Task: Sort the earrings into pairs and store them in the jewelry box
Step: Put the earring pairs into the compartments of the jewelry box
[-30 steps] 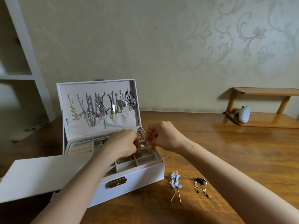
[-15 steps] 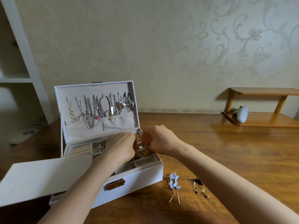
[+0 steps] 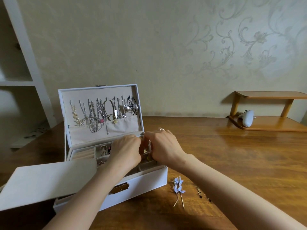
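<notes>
On the glossy brown wooden table [image 3: 232, 163], just to the right of the box's front corner, lies a pair of pale blue flower earrings [image 3: 178, 188] with thin golden stems. Beside them is a small black and gold pair [image 3: 203, 195], partly hidden by the right forearm. A flat matte white panel [image 3: 46, 181] covers the left front part of the white jewelry box [image 3: 141, 181], which has a golden metal clasp [image 3: 120, 188].

Over the right rear compartments, lined with beige velvet, the left hand [image 3: 127, 150] and the right hand [image 3: 163, 146] meet with bent fingers. Small golden pieces [image 3: 146, 151] shine between them. I cannot tell if the fingertips pinch one.

Silver and gold chains [image 3: 99, 112] hang in the upright lid. Further right stands a rounded wooden shelf [image 3: 269, 123] holding a smooth white object [image 3: 247, 117].
</notes>
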